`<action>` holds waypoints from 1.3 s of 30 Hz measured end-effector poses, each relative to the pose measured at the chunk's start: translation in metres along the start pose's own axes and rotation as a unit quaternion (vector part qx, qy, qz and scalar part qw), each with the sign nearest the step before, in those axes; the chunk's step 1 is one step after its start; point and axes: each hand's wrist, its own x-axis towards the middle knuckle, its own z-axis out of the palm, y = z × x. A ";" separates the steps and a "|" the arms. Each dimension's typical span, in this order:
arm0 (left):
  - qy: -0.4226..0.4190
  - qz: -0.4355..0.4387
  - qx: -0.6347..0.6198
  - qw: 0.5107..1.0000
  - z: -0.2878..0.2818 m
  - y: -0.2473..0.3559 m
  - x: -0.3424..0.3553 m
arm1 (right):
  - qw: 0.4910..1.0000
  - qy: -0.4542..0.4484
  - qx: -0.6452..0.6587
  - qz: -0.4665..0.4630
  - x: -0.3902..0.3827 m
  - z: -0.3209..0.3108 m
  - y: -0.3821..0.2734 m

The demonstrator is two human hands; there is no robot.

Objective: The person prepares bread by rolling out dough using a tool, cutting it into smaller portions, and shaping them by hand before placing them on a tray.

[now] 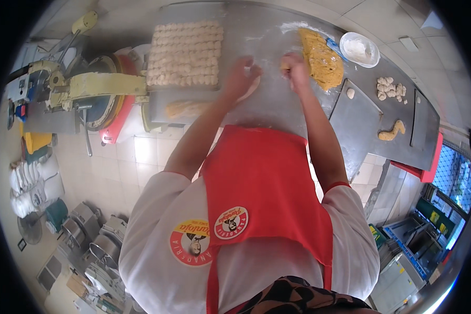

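Handwork over metal table (272, 102).
Left hand (239, 78): half-curled, blurred, grip unclear; pale dough (254, 88) just beside. Right hand (297, 72): curled around small lump (285, 66); yellow slab (322, 60) to its right.

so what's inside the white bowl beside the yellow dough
The white bowl holds white powder, probably flour. The powder hides the bowl's bottom, so anything buried beneath it cannot be seen.
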 end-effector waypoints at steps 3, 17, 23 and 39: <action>0.097 -0.050 0.192 0.975 -0.037 -0.047 0.009 | 0.982 0.013 0.182 0.056 0.005 -0.027 -0.004; -0.027 -0.392 -0.587 0.708 -0.029 0.018 -0.002 | 0.999 -0.029 -0.024 -0.020 -0.112 -0.013 -0.002; -0.063 -0.326 -0.461 0.823 0.021 0.084 0.009 | 0.974 0.054 -0.098 -0.196 -0.107 0.006 -0.019; -0.145 -0.431 -0.606 0.653 0.018 0.078 0.007 | 0.975 0.058 0.211 -0.039 -0.116 -0.040 -0.004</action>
